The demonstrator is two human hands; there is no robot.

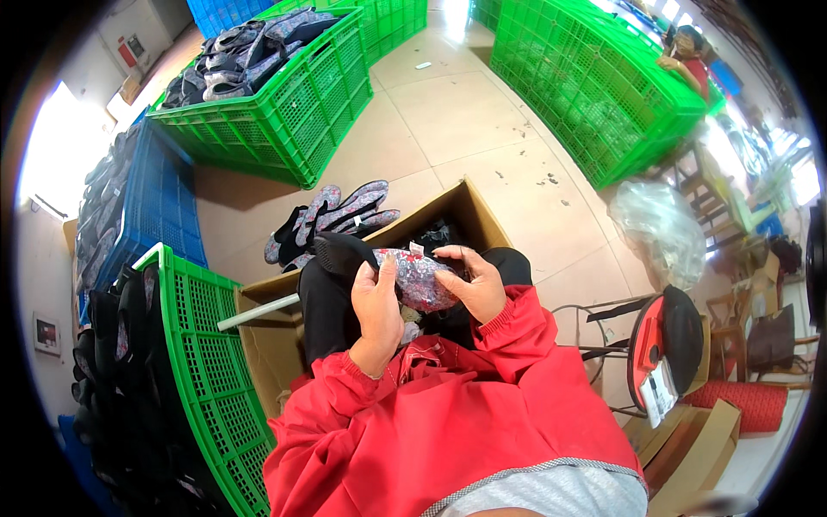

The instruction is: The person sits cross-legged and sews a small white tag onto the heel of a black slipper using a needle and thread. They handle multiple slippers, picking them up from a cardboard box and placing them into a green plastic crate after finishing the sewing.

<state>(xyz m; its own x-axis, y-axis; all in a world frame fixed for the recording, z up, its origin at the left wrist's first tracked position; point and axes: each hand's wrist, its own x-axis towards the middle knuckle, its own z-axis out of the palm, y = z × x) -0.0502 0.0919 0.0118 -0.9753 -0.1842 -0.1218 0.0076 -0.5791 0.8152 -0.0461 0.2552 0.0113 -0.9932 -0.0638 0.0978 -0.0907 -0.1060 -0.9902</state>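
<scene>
Both my hands hold one patterned grey-and-red fabric slipper point(419, 277) over my lap. My left hand point(376, 312) grips its near side, thumb on top. My right hand point(472, 283) closes around its far right end, fingers curled over the top edge. My sleeves are red. Below the slipper, an open cardboard box point(469, 211) stands in front of my knees with dark items inside. On the floor just beyond the box lies a pile of similar patterned slippers point(332, 220).
A green crate point(202, 362) with dark slippers stands at my left, a blue crate point(159, 202) behind it. More green crates point(297, 112) point(603, 95) stand farther off. A clear plastic bag point(659, 228) and a red-and-black device point(663, 340) are at right. Another person point(685, 56) sits far right.
</scene>
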